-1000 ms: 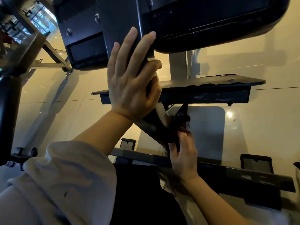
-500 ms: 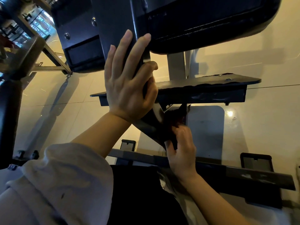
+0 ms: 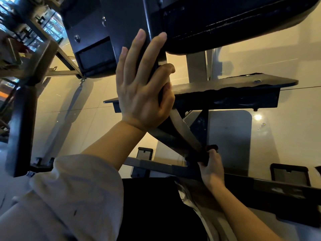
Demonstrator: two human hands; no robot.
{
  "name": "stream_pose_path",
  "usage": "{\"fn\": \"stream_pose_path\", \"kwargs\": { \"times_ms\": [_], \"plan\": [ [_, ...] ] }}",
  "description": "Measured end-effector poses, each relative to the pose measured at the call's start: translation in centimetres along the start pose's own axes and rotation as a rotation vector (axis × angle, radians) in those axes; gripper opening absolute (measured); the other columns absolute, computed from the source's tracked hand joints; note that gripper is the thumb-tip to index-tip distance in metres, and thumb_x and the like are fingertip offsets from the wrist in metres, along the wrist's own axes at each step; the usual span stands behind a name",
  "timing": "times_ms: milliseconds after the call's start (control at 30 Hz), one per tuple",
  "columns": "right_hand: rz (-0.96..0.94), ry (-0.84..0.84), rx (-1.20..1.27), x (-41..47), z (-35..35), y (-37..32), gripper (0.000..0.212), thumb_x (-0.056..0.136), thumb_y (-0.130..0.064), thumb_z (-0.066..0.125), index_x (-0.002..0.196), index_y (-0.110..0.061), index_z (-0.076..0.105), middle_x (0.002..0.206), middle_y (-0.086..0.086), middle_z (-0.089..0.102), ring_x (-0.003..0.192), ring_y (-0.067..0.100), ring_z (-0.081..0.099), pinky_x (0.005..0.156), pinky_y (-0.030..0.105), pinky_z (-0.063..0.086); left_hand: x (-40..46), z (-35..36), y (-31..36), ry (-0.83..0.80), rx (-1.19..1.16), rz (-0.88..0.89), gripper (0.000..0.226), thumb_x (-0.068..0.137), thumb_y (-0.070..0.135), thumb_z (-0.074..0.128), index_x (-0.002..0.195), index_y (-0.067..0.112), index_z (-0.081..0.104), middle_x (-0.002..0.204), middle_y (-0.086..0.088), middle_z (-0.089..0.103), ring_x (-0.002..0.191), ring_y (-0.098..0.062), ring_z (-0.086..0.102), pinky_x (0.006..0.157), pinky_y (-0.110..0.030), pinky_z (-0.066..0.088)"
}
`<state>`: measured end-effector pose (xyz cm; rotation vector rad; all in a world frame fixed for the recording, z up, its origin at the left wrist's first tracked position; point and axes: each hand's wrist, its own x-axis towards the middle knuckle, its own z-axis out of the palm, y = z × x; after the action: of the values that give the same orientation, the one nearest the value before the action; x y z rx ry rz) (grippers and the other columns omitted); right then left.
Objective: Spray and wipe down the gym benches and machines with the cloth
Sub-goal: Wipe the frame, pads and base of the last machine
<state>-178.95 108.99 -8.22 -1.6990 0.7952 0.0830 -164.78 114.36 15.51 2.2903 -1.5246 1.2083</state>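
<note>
Low down, right hand [image 3: 211,168] presses dark cloth [image 3: 205,153] on frame strut [image 3: 184,129].

The bench [image 3: 225,94] frame is dark navy to black, with pale scuffed patches along the edge of its flat plate, and the pad [image 3: 234,23] above it is black with a lighter line of stitching. The floor [image 3: 286,63] is glossy cream tile with thin dark grout lines and warm yellow reflections, one small bright spot of light among them. The sleeve [image 3: 74,197] is pale grey-white, and the cloth [image 3: 211,147] looks dark, nearly black with a reddish tinge.
</note>
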Motion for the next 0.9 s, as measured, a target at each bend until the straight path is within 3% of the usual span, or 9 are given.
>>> {"fn": "stream_pose_path", "kwargs": {
  "times_ms": [167, 267, 333, 433, 533, 667, 733, 900],
  "plan": [
    [-0.353, 0.219, 0.149, -4.0, -1.0, -4.8, 0.026, 0.086, -0.011, 0.068, 0.106, -0.019, 0.052, 0.114, 0.001, 0.051, 0.101, 0.013, 0.05, 0.08, 0.023, 0.04, 0.0, 0.1, -0.1, 0.0, 0.007, -0.004, 0.015, 0.087, 0.019, 0.049, 0.097, 0.018, 0.059, 0.14, -0.006, 0.039, 0.134, -0.037, 0.03, 0.106, -0.06, 0.031],
    [-0.614, 0.33, 0.184, -4.9, -1.8, -7.2, 0.03, 0.083, -0.007, 0.073, 0.094, -0.022, 0.05, 0.097, -0.003, 0.052, 0.084, 0.01, 0.052, 0.069, 0.016, 0.038, -0.1, 0.1, 0.1, 0.006, 0.004, -0.016, 0.014, 0.087, 0.019, 0.049, 0.096, 0.017, 0.06, 0.14, -0.005, 0.04, 0.134, -0.036, 0.03, 0.107, -0.059, 0.03],
    [-0.669, 0.326, 0.143, -4.4, -2.0, -6.8, 0.027, 0.081, -0.009, 0.07, 0.097, -0.019, 0.05, 0.096, 0.002, 0.055, 0.084, 0.013, 0.054, 0.068, 0.014, 0.036, -0.1, 0.1, 0.1, 0.006, 0.002, -0.02, 0.013, 0.087, 0.019, 0.049, 0.097, 0.018, 0.059, 0.14, -0.004, 0.039, 0.135, -0.036, 0.03, 0.108, -0.059, 0.029],
    [-0.488, 0.143, 0.068, -3.0, -2.2, -4.6, 0.027, 0.087, -0.006, 0.067, 0.11, -0.013, 0.056, 0.114, 0.009, 0.055, 0.102, 0.025, 0.057, 0.079, 0.017, 0.042, -0.1, 0.0, 0.1, 0.001, 0.005, -0.019, 0.014, 0.088, 0.02, 0.049, 0.098, 0.018, 0.057, 0.141, -0.004, 0.039, 0.135, -0.036, 0.029, 0.109, -0.058, 0.029],
    [-0.258, -0.048, 0.126, -2.1, -3.2, -2.9, 0.029, 0.091, -0.009, 0.062, 0.119, -0.014, 0.057, 0.119, 0.0, 0.054, 0.114, 0.02, 0.051, 0.09, 0.023, 0.037, -0.1, -0.1, 0.1, -0.022, 0.008, -0.019, 0.015, 0.087, 0.02, 0.049, 0.099, 0.018, 0.056, 0.142, -0.003, 0.037, 0.136, -0.035, 0.028, 0.109, -0.059, 0.028],
    [-0.177, -0.161, 0.29, -2.5, -5.9, -2.0, 0.019, 0.091, -0.008, 0.063, 0.098, -0.024, 0.055, 0.096, -0.013, 0.058, 0.1, 0.015, 0.057, 0.079, 0.016, 0.042, 0.1, -0.5, 0.4, -0.048, 0.013, -0.025, 0.015, 0.087, 0.018, 0.051, 0.1, 0.016, 0.058, 0.142, -0.01, 0.043, 0.136, -0.036, 0.028, 0.108, -0.061, 0.029],
    [-0.191, -0.183, 0.301, -3.3, -8.2, -1.4, 0.022, 0.09, -0.006, 0.063, 0.091, -0.026, 0.055, 0.092, -0.011, 0.06, 0.093, 0.011, 0.059, 0.072, 0.012, 0.044, 0.1, -0.7, 0.6, -0.065, 0.026, -0.045, 0.016, 0.088, 0.018, 0.051, 0.099, 0.013, 0.061, 0.141, -0.016, 0.049, 0.136, -0.035, 0.027, 0.109, -0.061, 0.028],
    [-0.272, -0.235, 0.1, -5.3, -16.3, -0.3, 0.021, 0.087, -0.005, 0.066, 0.092, -0.025, 0.064, 0.088, -0.006, 0.066, 0.084, -0.002, 0.061, 0.075, 0.022, 0.042, 0.0, -1.0, 1.0, -0.063, 0.038, -0.067, 0.022, 0.092, 0.02, 0.05, 0.107, 0.012, 0.065, 0.145, -0.015, 0.047, 0.139, -0.033, 0.025, 0.113, -0.056, 0.022]
  ]
}}
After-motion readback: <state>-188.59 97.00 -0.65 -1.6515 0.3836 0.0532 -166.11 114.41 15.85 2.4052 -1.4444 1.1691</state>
